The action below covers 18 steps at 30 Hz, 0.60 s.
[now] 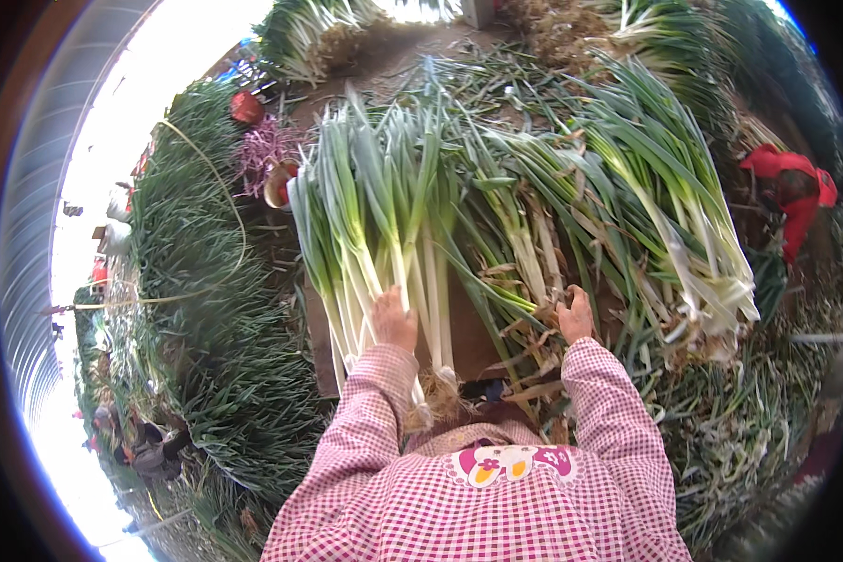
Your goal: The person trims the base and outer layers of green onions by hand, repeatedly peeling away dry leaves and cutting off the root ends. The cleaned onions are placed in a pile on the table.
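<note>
My left hand is closed around a white stalk in a row of long green onions. Their green tops point away from me, and tufted roots hang near my body. My right hand is beside the lower ends of a few untrimmed green onions with dry brown leaves. Its thumb and forefinger are apart; the other fingers are partly hidden. Both hands are above a brown board, which shows between the stalks.
A bunch of peeled green onions lies at the right. Stacked green onions stand along the left, near purple ties and a roll of tape. Leaf scraps cover the ground at right, below a red cloth item.
</note>
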Motion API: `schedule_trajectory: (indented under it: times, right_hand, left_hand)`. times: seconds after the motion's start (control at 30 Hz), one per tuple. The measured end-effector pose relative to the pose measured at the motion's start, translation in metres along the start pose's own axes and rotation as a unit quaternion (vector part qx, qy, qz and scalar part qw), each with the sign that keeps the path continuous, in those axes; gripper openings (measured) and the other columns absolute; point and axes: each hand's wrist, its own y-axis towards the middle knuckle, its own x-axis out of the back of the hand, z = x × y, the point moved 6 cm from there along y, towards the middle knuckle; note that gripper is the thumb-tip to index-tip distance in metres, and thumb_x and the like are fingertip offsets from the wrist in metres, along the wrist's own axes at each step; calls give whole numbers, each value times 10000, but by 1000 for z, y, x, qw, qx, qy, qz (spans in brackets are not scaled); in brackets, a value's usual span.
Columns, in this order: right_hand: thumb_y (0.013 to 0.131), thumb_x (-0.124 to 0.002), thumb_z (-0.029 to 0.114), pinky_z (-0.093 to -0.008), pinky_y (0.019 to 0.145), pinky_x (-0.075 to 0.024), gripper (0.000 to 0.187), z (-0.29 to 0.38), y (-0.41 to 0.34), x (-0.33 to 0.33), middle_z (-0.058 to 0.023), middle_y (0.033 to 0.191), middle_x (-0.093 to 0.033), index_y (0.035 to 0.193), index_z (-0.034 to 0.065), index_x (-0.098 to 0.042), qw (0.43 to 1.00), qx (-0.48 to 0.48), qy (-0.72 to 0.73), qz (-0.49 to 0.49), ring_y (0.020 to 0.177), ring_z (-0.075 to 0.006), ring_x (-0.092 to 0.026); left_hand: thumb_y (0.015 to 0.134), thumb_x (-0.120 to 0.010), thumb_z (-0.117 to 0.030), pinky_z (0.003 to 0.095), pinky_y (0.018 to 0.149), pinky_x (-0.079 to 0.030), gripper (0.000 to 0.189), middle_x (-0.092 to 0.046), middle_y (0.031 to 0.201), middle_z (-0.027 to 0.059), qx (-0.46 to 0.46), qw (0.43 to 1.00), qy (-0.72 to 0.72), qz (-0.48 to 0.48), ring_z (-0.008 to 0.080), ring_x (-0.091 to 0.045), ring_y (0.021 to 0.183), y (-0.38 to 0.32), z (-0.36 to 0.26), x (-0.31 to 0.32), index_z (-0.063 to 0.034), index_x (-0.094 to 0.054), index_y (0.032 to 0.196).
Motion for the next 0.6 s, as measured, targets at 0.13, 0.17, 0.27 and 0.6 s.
schedule_trajectory:
  times: [0.13, 0.17, 0.27, 0.6]
  right_hand:
    - [846, -579, 124, -497, 961, -461, 391, -12, 34, -38, -221, 1207, -578, 1225, 27, -558, 989, 6, -141, 52, 1143, -418, -557]
    - [848, -584, 127, -502, 950, -464, 393, -16, 38, -41, -227, 1194, -586, 1226, 24, -556, 990, 7, -126, 58, 1129, -422, -566]
    - [848, -624, 145, -507, 903, -481, 389, -16, 47, -32, -260, 1134, -629, 1209, 12, -566, 994, -1, -86, 71, 1072, -434, -609]
    - [890, -681, 140, -331, 750, -556, 325, 115, -52, 146, -183, 1003, -699, 1117, -62, -567, 966, 96, 223, 93, 899, -216, -676]
  left_hand:
    - [812, -728, -108, 426, 1137, -347, 569, -541, 1300, 176, 22, 998, -47, -43, 323, -486, 1265, 6, 12, -7, -26, -521, 1336]
    - [823, -722, -101, 418, 1084, -413, 505, -576, 1243, 171, 2, 999, -16, -51, 313, -536, 1202, 8, 9, -3, -14, -555, 1292]
    - [905, -679, -151, 349, 937, -513, 232, -625, 1100, 151, 131, 950, -284, -24, 265, -602, 1048, 8, 27, 8, -11, -612, 1078]
    - [1008, -613, -308, 237, 453, -377, 298, -521, 643, -23, 39, 874, -481, 61, 90, -456, 521, -25, -45, -7, -79, -649, 821]
